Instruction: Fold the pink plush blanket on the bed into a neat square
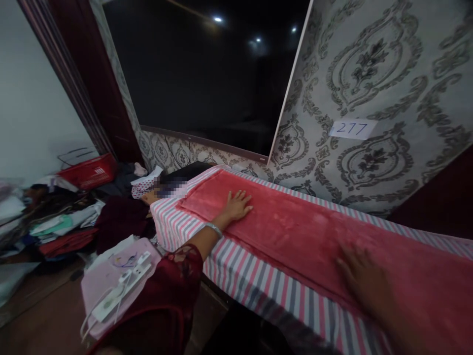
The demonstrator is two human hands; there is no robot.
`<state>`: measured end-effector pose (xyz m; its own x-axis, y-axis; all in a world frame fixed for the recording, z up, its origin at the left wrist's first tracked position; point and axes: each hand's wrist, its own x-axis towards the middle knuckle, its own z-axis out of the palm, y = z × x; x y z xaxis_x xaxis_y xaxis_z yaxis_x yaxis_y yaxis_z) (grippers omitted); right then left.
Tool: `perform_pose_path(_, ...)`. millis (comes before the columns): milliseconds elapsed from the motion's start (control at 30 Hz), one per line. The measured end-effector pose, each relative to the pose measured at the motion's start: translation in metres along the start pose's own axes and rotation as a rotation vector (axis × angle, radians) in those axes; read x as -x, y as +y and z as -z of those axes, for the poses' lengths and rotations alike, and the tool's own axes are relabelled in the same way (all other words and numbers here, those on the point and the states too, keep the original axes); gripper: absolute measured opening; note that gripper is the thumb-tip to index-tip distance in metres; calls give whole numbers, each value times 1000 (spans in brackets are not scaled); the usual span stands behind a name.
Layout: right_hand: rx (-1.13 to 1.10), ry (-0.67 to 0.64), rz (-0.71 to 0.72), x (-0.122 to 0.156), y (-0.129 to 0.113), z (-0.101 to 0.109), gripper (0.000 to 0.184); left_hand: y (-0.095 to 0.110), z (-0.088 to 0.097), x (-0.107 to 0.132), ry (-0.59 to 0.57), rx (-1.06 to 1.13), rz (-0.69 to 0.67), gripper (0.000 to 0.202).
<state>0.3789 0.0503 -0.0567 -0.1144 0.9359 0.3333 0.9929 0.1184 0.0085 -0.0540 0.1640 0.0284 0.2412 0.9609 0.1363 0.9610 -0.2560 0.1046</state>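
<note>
- Red plush cloth [288, 227] lies lengthwise on top of a long bench [269, 283], one short end near the bench's left end, the other running out of view at right.
- Beneath it, a pink, grey and white striped cloth [314, 308] shows along both long edges of the bench and hangs down over the front edge and left end.
- The person's left hand [237, 206] rests palm down on the red cloth, towards the bench's left end, fingers fanned out and relaxed. A bracelet [214, 229] circles that wrist, below a dark red sleeve [179, 276].
- The right hand [364, 276] is farther right, near the front edge, palm down with fingers extended. It is blurred, so I cannot tell whether it presses the cloth or hovers just above.
- Behind the back edge, a large dark television [207, 74] stands against patterned wallpaper [369, 69]; a paper label [354, 128] reads 277.
- Beyond the left end are heaped clothes [66, 224] and a red basket [88, 170].
</note>
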Motion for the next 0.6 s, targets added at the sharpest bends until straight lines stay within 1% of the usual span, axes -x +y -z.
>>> perform_pose_path(33, 7, -8, 4, -3, -10, -4, 60, -5, -2, -4, -22, -3, 4, 60)
perform_pose_path(100, 24, -12, 2, -2, -20, -11, 61, -24, -3, -8, -58, -13, 31, 58)
perform_pose_path(167, 38, -3, 2, 5, -22, -16, 62, -51, -1, -10, -75, -31, 80, 58)
perform_pose_path(267, 56, 8, 8, 10, -20, -16, 63, -94, 7, -13, -68, -68, 198, 60)
perform_pose_path(333, 66, 15, 3, 8, -21, -13, 63, -114, 12, -15, -57, -93, 277, 62)
perform_pose_path(400, 68, 22, -20, 6, -24, -10, 63, -126, 13, -16, -39, -115, 340, 65)
perform_pose_path(500, 61, 22, -60, 4, -30, -7, 63, -132, 11, -16, 4, -148, 421, 71)
perform_pose_path(600, 51, 6, -75, 6, -34, -4, 62, -135, 12, -18, -15, -163, 431, 72)
